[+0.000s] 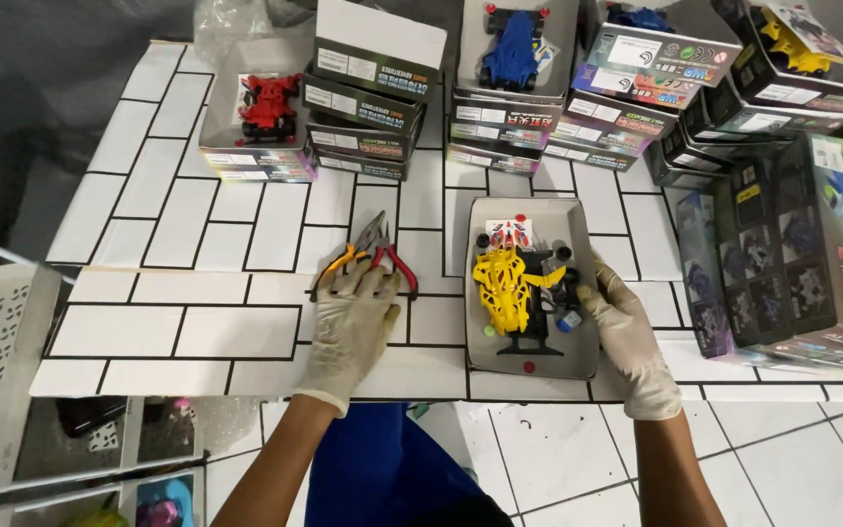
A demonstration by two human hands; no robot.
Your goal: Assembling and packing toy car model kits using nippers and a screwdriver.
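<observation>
Your left hand [351, 327], gloved in pale latex, lies palm down on the white tiled table [197, 332] with the fingers loosely spread, flat rather than clenched. Its fingertips cover the handles of two pliers: an orange-handled pair [341, 262] and a red-handled pair [394, 263], whose jaws point away from you. Whether the fingers actually curl around a handle is hard to tell from above; they look to be resting on top.

Your right hand [626, 337], also gloved, sits at the right wall of a shallow grey tray [578, 366]. Its fingers are half open, and the tips reach over the rim to touch small dark parts [566, 293] inside. Nothing is clamped in that hand.

In the tray lies a yellow car body shell [504, 288] on a black chassis frame [529, 342], with black wheels [564, 253] and a sticker sheet [508, 232] at the far end.

Farther off, along the back of the table, stand stacks of kit boxes [363, 107]. One open box holds a red toy car [269, 103], another a blue toy car [511, 49]. More boxes [812, 254] lie to your right.
</observation>
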